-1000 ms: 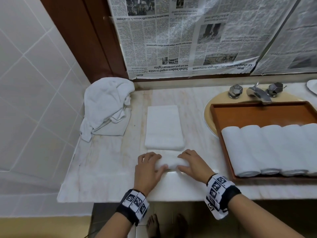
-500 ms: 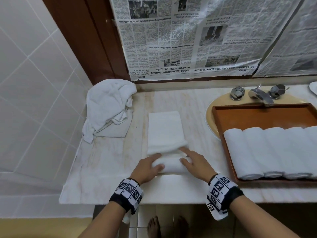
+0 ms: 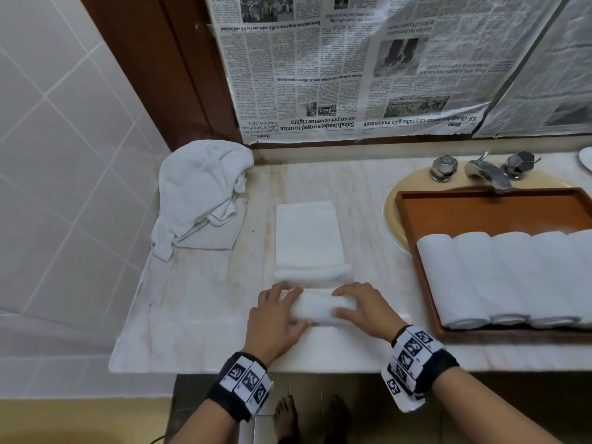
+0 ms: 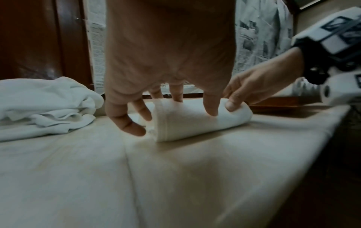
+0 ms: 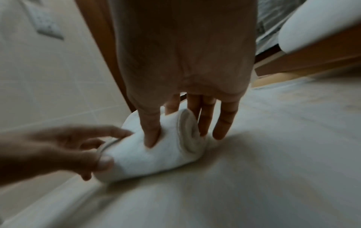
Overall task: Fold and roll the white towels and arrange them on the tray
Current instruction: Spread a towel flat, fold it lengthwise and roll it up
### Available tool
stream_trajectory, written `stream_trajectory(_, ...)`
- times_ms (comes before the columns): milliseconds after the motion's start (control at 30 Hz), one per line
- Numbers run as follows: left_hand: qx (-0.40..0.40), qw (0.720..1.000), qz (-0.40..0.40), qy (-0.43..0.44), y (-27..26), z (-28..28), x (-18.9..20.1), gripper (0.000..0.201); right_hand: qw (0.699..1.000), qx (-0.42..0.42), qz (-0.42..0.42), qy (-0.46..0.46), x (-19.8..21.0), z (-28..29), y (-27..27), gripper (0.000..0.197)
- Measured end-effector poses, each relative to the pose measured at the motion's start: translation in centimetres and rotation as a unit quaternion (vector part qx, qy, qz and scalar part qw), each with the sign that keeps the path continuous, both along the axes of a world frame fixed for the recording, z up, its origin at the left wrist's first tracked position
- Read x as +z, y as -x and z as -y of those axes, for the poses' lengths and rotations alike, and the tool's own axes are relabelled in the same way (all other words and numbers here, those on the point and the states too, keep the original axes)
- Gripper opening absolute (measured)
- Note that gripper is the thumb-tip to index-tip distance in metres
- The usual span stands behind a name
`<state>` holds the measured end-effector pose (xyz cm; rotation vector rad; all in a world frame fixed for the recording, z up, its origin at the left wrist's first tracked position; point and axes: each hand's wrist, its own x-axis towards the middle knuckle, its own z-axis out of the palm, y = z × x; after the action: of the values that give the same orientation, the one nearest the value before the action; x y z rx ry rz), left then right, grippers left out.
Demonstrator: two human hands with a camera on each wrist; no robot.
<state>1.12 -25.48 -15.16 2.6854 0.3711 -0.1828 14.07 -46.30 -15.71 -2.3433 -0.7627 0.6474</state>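
The white towel point(image 3: 309, 238) lies on the counter point(image 3: 198, 315) left of the tray point(image 3: 480, 209), its near end a tight roll (spiral visible); the left hand point(image 3: 275, 318) and right hand point(image 3: 365, 310) clasp its ends, fingers apparently curled over.

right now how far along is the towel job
Done: a row of rolled towels lies in the wooden tray; at least five show, and the frame cuts the row off. In hand: the left hand and right hand grip the half-rolled towel, its flat part not yet rolled. Left: finishing and traying it, then the crumpled towel pile.
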Motion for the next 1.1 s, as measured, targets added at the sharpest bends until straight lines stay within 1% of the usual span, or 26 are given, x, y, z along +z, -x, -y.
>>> stream_trajectory(67,-0.017,0.999,-0.022,-0.028,0.5,0.0,-0.3,0.071,0.998,0.0,-0.057,-0.008,0.3,0.0,-0.3,0.037)
stream_trajectory(100,-0.021,0.999,-0.034,-0.028,0.6,-0.1,-0.4,0.074,0.997,0.002,-0.082,-0.012,0.4,0.0,-0.3,0.034)
stream_trajectory(167,-0.027,0.999,-0.047,0.001,0.9,-0.5,-0.5,0.079,0.993,0.0,-0.114,-0.021,0.6,-0.1,-0.1,0.031)
stream_trajectory(233,-0.024,0.997,-0.055,0.045,0.9,-0.9,-0.4,0.078,0.994,-0.008,-0.103,-0.026,0.6,0.0,0.1,0.03)
stream_trajectory(267,-0.023,0.996,-0.061,0.062,0.8,-1.0,-0.3,0.074,0.996,-0.009,-0.082,-0.014,0.7,-0.1,0.3,0.031)
stream_trajectory(300,-0.022,0.994,-0.069,0.077,0.7,-1.2,-0.3,0.07,0.999,-0.001,-0.039,0.018,0.7,-0.2,0.7,0.033)
stream_trajectory(333,-0.019,0.992,-0.077,0.095,0.5,-1.3,-0.2,0.068,0.998,0.011,0.03,0.061,0.8,-0.2,1.1,0.035)
stream_trajectory(367,-0.015,0.99,-0.084,0.115,0.3,-1.5,-0.2,0.069,0.989,0.024,0.112,0.09,0.9,-0.3,1.7,0.038)
stream_trajectory(400,-0.012,0.987,-0.086,0.133,0.2,-1.6,-0.3,0.072,0.979,0.044,0.176,0.095,1.0,-0.3,2.3,0.041)
stream_trajectory(433,-0.009,0.985,-0.088,0.148,0.1,-1.7,-0.5,0.073,0.972,0.068,0.208,0.089,1.1,-0.2,2.9,0.046)
stream_trajectory(467,-0.006,0.983,-0.088,0.159,0.1,-1.8,-0.6,0.073,0.969,0.091,0.212,0.083,1.2,-0.2,3.4,0.051)
stream_trajectory(500,-0.001,0.982,-0.088,0.168,0.1,-1.8,-0.7,0.071,0.969,0.113,0.203,0.086,1.2,-0.2,3.6,0.055)
stream_trajectory(567,0.014,0.98,-0.089,0.18,0.3,-1.8,-0.8,0.068,0.973,0.135,0.156,0.105,1.1,-0.2,3.8,0.061)
stream_trajectory(633,0.022,0.98,-0.087,0.177,0.6,-1.5,-0.7,0.068,0.988,0.108,0.082,0.08,1.5,-0.3,3.6,0.063)
stream_trajectory(700,0.017,0.983,-0.071,0.167,1.0,-1.0,-0.4,0.07,0.997,0.068,-0.004,0.044,2.2,-0.5,2.8,0.059)
stream_trajectory(767,0.007,0.986,-0.045,0.163,1.5,-0.7,-0.4,0.072,0.995,0.048,-0.078,0.034,2.7,-0.7,1.9,0.052)
stream_trajectory(833,-0.005,0.989,-0.016,0.145,1.9,-0.5,-0.5,0.072,0.991,0.039,-0.125,0.037,3.0,-0.7,1.3,0.047)
stream_trajectory(900,-0.003,0.993,-0.013,0.119,2.1,-0.6,-0.5,0.075,0.989,0.044,-0.133,0.052,3.0,-0.8,1.1,0.051)
stream_trajectory(967,0.012,0.991,-0.039,0.13,1.9,-0.8,-0.5,0.081,0.99,0.047,-0.118,0.057,2.7,-0.7,1.3,0.055)
stream_trajectory(1000,0.022,0.988,-0.051,0.145,1.6,-1.0,-0.6,0.083,0.993,0.047,-0.091,0.056,2.6,-0.6,1.7,0.058)
stream_trajectory(1067,0.045,0.98,-0.058,0.186,1.1,-1.5,-0.9,0.082,0.998,0.048,0.002,0.039,2.1,-0.4,2.7,0.075)
stream_trajectory(1100,0.053,0.976,-0.061,0.203,0.9,-1.7,-1.0,0.081,0.997,0.055,0.049,0.033,1.7,-0.3,3.2,0.078)
